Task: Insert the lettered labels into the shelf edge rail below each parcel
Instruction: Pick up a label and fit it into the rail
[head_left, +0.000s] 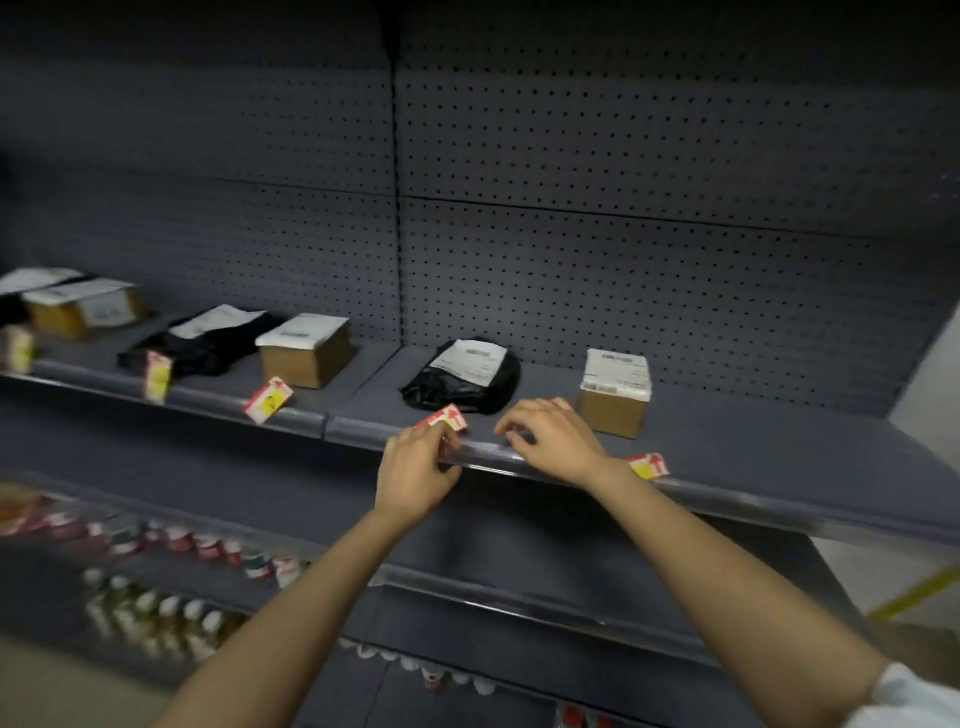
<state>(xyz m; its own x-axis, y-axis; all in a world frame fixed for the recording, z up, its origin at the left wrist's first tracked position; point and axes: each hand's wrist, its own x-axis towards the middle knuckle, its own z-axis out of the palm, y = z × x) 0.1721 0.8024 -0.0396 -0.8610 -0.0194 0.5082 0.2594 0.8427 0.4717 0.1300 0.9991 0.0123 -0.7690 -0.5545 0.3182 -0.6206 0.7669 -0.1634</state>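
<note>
The shelf (727, 447) carries a black bag parcel (462, 382). Below it, at the edge rail (483, 460), the left hand (415, 467) has fingers pinched on a red label (441, 418); the right hand's (550, 439) fingers curl, loosely apart, on the rail.

Shelf deck (753, 441): matt grey painted metal, smooth; pegboard back panel (649, 260) above it is the same matt grey, perforated with small holes. Edge rail (498, 460) along the shelf front: glossy clear plastic catching a light streak, with a red, white and yellow paper label (448, 417) at it. On the shelf behind the rail: black bag parcel (462, 387) of crinkled, shiny plastic film with a white paper slip, and a box parcel (613, 395) to its right of matt brown cardboard under white paper.
</note>
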